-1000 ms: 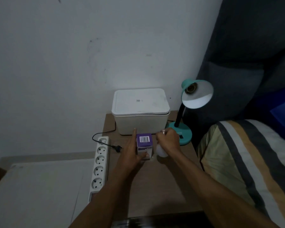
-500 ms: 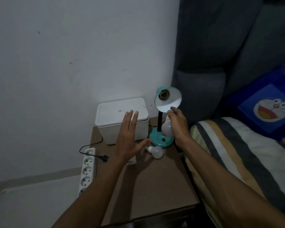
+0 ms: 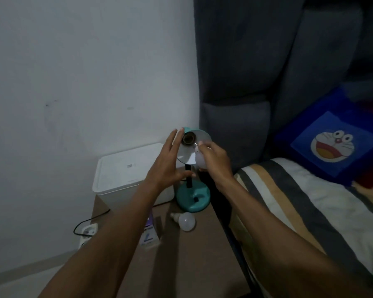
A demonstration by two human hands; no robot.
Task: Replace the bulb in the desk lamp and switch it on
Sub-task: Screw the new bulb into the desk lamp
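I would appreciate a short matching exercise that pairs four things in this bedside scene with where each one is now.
Things:
1. new bulb
2. other bulb
3. lamp socket
4. bulb box

Places or states:
a. lying on the tabletop in front of the lamp base
b. empty, inside the shade
c. held in the right hand, near the shade
d. on the table, partly hidden by the left forearm

Pairs: 1-c, 2-a, 3-b, 4-d
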